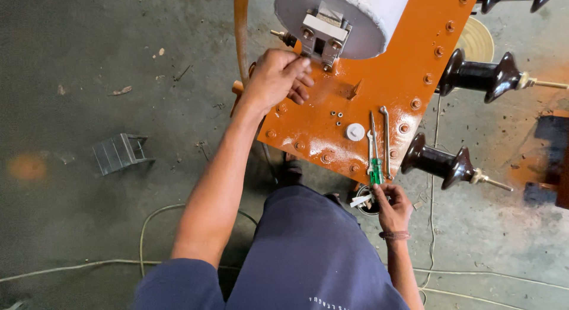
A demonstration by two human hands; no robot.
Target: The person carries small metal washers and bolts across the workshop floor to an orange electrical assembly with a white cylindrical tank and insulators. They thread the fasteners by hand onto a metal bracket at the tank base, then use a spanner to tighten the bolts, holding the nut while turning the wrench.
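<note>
An orange metal cover plate [379, 79] with bolts around its rim lies tilted in front of me. At its top stands a white cylinder [367, 13] with a grey metal bracket [323, 32] bolted to its face. My left hand [277, 79] reaches up to the bracket's lower left corner, with the fingertips pinched on a bolt there. My right hand [391, 208] is at the plate's near edge, its fingers closed around the end of a green-handled screwdriver [376, 171] that lies on the plate.
Two slim spanners [386, 138] and a white round cap [355, 131] lie on the plate, with small nuts [338, 115] nearby. Dark brown insulators [441, 165] [483, 77] stick out to the right. A grey metal piece [120, 152] and cables [142, 239] lie on the concrete floor.
</note>
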